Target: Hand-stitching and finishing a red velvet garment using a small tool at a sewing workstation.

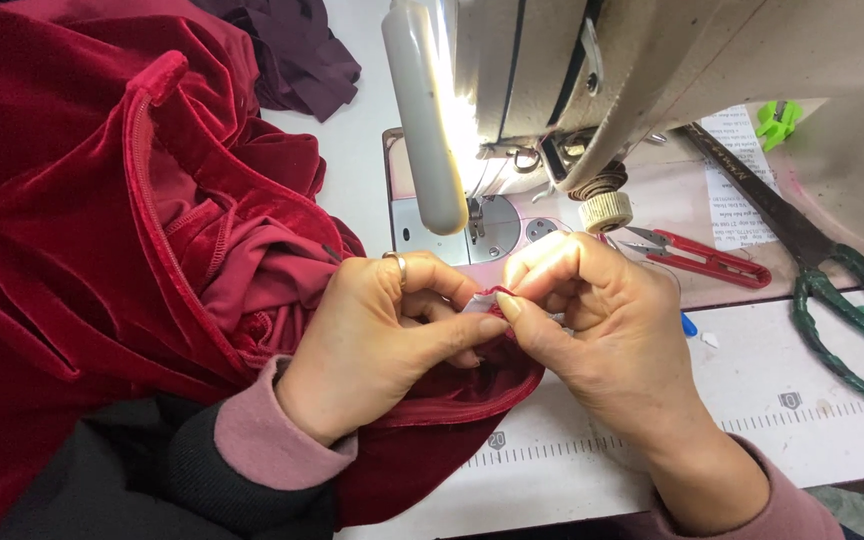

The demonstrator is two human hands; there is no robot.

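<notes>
Head view: left hand (382, 335) and right hand (592, 315) both pinch-closed on edge of crimson velvet garment (102, 230), just in front of cream industrial sewing machine (652, 70). Red thread snips (707, 257) right of machine needle; green-handled shears (832, 290) farther right.

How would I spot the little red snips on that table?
Start at the sewing machine and look just below its round cream knob, right of the right hand. The snips lie there: small with red handles, unlike the big dark-green-handled scissors farther right.
</notes>
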